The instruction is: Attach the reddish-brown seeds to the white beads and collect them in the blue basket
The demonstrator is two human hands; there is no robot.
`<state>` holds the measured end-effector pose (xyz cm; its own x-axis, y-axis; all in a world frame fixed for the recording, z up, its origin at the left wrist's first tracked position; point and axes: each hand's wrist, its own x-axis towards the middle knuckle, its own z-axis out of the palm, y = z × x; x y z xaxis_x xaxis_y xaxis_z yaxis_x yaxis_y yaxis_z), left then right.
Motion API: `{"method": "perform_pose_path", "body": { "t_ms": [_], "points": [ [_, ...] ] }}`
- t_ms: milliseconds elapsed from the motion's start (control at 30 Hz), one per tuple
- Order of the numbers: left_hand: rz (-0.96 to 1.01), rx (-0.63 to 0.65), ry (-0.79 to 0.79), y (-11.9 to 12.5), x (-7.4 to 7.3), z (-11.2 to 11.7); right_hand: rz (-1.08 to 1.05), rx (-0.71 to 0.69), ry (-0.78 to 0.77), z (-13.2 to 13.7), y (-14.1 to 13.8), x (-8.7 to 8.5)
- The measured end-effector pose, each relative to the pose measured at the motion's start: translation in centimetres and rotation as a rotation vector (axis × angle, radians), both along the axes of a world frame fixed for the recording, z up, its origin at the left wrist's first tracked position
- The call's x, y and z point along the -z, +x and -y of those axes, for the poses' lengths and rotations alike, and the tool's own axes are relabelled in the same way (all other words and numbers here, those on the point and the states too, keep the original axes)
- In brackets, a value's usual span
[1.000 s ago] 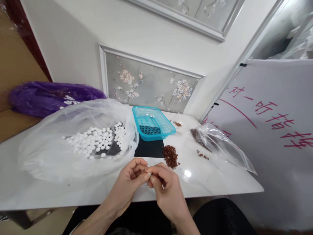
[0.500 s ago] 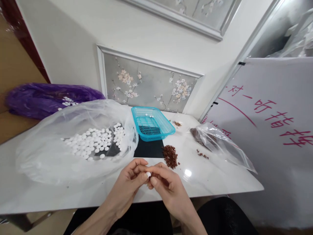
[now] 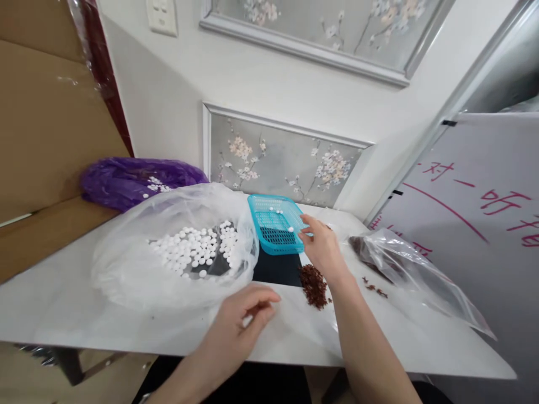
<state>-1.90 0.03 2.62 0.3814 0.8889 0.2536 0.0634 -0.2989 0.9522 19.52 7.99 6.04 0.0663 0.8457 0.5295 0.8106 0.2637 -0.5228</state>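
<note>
My right hand (image 3: 322, 247) reaches to the right rim of a blue plastic basket (image 3: 281, 248), its fingers spread and apart. A small white round piece (image 3: 290, 229) is inside the basket, just left of the fingertips. My left hand (image 3: 242, 317) is half curled above the table's front part. Within its bent fingers shows a small white piece (image 3: 246, 320), mostly hidden. Below my right wrist lies a pile of small dark red-brown pieces (image 3: 314, 287). Many white round pieces (image 3: 189, 247) lie in a large translucent plastic bag (image 3: 122, 272) on the left.
A purple bag (image 3: 109, 182) with white pieces lies at the back left, beside cardboard (image 3: 46, 134). A black mat (image 3: 275, 270) is under the basket. On the right are a clear bag (image 3: 404, 264) with brown contents, a few loose brown bits (image 3: 374, 288) and a whiteboard (image 3: 463, 269).
My hands have parted from around a white piece. My right hand has moved forward to the basket, where another white piece now shows. The view has shifted left.
</note>
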Motion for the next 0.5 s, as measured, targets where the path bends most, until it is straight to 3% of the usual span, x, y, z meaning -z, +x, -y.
{"method": "perform_pose_path", "body": {
  "t_ms": [100, 200, 333, 400, 500],
  "points": [
    [-0.266, -0.173, 0.289, -3.7, -2.2, -2.4, 0.117, -0.062, -0.076, -0.1, 0.7, 1.3],
    [-0.638, -0.348, 0.318, -7.0, -3.1, -4.6, 0.184, -0.065, -0.122, 0.7, 0.6, 2.6],
    [-1.016, -0.354, 0.243, -8.6, -2.2, -5.7, 0.213, -0.072, -0.126, 1.3, -0.4, 3.1],
    [-1.075, -0.329, 0.253, -8.4, -1.6, -5.8, 0.207, -0.085, -0.12, 1.7, -0.7, 2.9],
    [-1.009, -0.295, 0.277, -8.2, -1.1, -6.1, 0.168, -0.084, -0.101, 3.1, -0.2, 2.4]
  ]
}}
